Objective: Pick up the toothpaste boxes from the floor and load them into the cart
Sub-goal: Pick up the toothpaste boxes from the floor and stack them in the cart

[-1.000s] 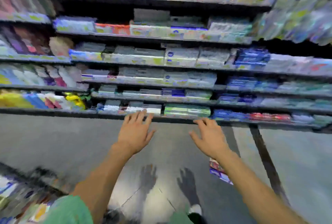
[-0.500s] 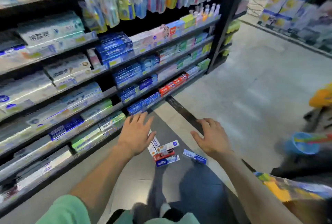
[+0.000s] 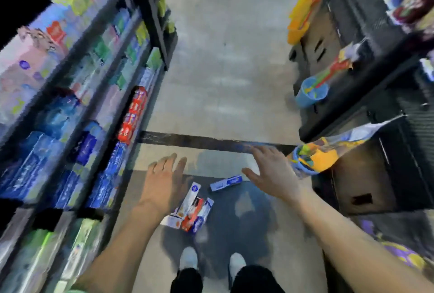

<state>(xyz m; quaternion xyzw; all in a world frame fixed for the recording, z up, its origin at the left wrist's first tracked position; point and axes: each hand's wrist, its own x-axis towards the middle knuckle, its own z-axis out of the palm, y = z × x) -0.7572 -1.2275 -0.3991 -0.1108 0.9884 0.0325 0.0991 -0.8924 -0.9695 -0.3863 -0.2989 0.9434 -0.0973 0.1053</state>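
Several toothpaste boxes [image 3: 191, 210] lie in a small heap on the grey floor just ahead of my feet, white, red and blue ones overlapping. One blue and white box [image 3: 226, 183] lies apart, a little to the right. My left hand [image 3: 163, 184] hovers above the heap's left side with fingers spread and holds nothing. My right hand [image 3: 272, 175] is stretched out flat to the right of the single box, also empty. No cart is clearly recognisable in this blurred view.
Stocked shelves [image 3: 77, 95] of toothpaste run along the left. On the right stand dark cardboard boxes [image 3: 366, 182] and racks with a blue cup [image 3: 311, 91] and coloured packets [image 3: 328, 154]. A dark strip [image 3: 199, 141] crosses the floor. My shoes [image 3: 189, 257] show below.
The view has swung from the shelves towards the aisle floor. The boxes on the floor have come into sight under my hands, which stay spread and empty.
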